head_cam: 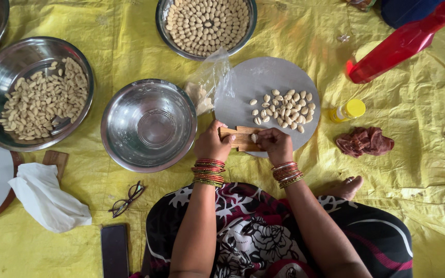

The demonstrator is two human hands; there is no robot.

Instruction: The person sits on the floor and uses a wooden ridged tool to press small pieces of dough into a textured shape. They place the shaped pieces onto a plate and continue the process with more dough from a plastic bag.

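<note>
My left hand (212, 142) grips the left end of a small ridged wooden board (240, 138) resting on the near edge of a round grey board (263, 77). My right hand (275, 144) presses a small piece of pale dough (254, 137) onto the ridges with the thumb. A cluster of several shaped ridged dough shells (286, 109) lies on the grey board just beyond my hands. Both wrists wear red and green bangles.
An empty steel bowl (149, 123) sits left of my hands, and a steel bowl of shaped shells (33, 92) farther left. A plate of shells (207, 23) is at the top. A clear plastic bag with dough (204, 87), red bottle (403, 44), yellow-capped bottle (347, 110), brown cloth (364, 141), spectacles (127, 198), phone (114, 249) and white cloth (47, 198) lie on the yellow sheet.
</note>
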